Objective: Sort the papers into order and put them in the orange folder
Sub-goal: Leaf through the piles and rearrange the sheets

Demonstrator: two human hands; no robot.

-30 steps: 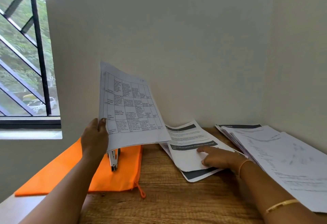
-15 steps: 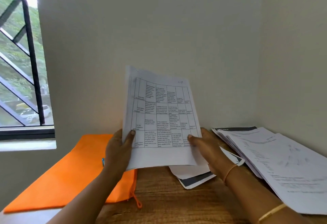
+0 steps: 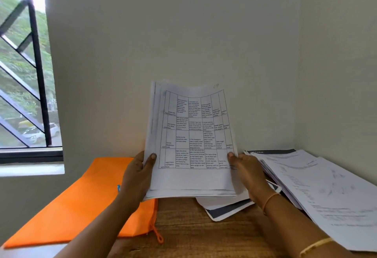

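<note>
Gripping a sheaf of papers (image 3: 191, 141) upright, left hand (image 3: 136, 178) and right hand (image 3: 247, 174) fingers clasping its edges, orange folder (image 3: 81, 200) flat, zipped.

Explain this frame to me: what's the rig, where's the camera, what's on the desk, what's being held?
No machine: a person works bare-handed, and one wide-angle camera on their head looks forward and down. The left hand and right hand hold a stack of sheets upright by its two side edges; the front sheet shows a printed table. On the wooden desk lie the orange folder at left, a few loose papers under the held stack, and a fanned paper pile at right. A barred window is at left.
</note>
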